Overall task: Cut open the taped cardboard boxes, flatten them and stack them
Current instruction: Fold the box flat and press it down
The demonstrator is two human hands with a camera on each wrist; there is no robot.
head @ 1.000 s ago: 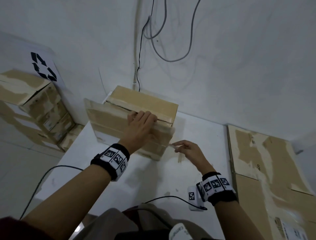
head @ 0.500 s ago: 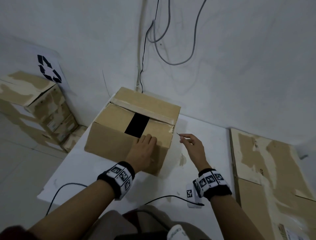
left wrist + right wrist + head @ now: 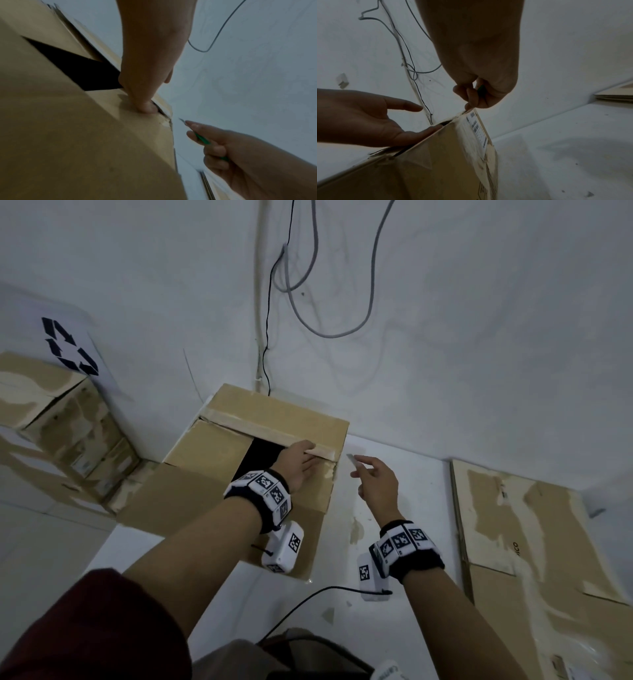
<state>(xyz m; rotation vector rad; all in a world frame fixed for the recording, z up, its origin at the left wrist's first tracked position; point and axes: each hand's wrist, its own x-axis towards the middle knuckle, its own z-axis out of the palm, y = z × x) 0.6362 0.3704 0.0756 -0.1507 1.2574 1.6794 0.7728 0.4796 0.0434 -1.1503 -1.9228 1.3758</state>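
Observation:
A brown cardboard box stands on the white table, its top cut open with a dark gap between the inner flaps. The near flap hangs folded down the front. My left hand reaches across the gap, its straight fingers against the edge of the taped far flap; the thumb presses on an inner flap. My right hand hovers just right of the box's far right corner and grips a green-handled cutter, blade pointing at that corner. A shipping label is on the box's right side.
Flattened cardboard sheets lie stacked at the right of the table. Taped boxes stand piled on the floor at the left under a recycling sign. Cables hang on the wall behind; a black cable crosses the table's front.
The near flap has come down and the gap in the top now shows. My left hand moved from the front edge to the far flap. The right hand with the cutter rose slightly.

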